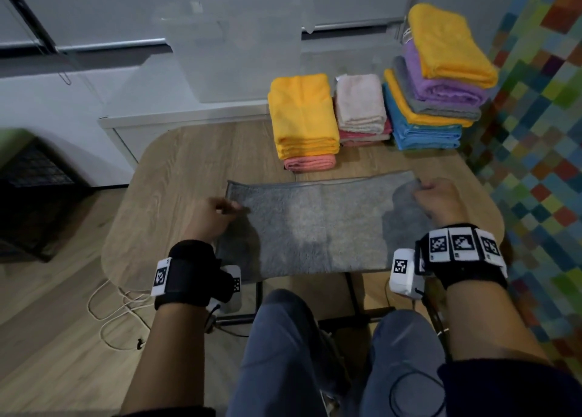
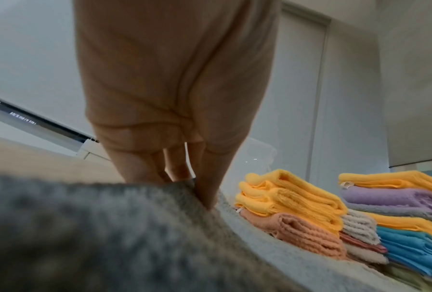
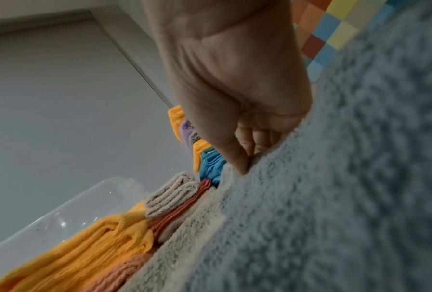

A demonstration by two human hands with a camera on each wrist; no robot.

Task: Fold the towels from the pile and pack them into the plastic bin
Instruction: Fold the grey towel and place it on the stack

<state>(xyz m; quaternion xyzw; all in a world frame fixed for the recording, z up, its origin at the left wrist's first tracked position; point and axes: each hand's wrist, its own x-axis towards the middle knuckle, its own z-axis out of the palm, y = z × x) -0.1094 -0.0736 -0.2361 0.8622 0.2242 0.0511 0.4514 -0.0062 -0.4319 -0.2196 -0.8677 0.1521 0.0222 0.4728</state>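
A grey towel (image 1: 315,227) lies spread flat on the wooden table (image 1: 176,177) in front of me. My left hand (image 1: 214,215) pinches its far left corner; the left wrist view shows the left hand (image 2: 204,189) with thumb and fingers closed on the grey towel (image 2: 109,237) edge. My right hand (image 1: 437,199) grips the far right corner, and the right wrist view shows the right hand (image 3: 244,154) curled onto the grey towel (image 3: 334,197). The clear plastic bin (image 1: 233,48) stands at the back of the table, apparently empty.
Folded towels sit beyond the grey one: a yellow-on-pink stack (image 1: 304,120), a cream-and-pink stack (image 1: 362,107), and a taller pile (image 1: 441,79) of yellow, purple, grey and blue. A colourful tiled wall (image 1: 535,133) is at right. A dark crate (image 1: 34,196) sits on the floor at left.
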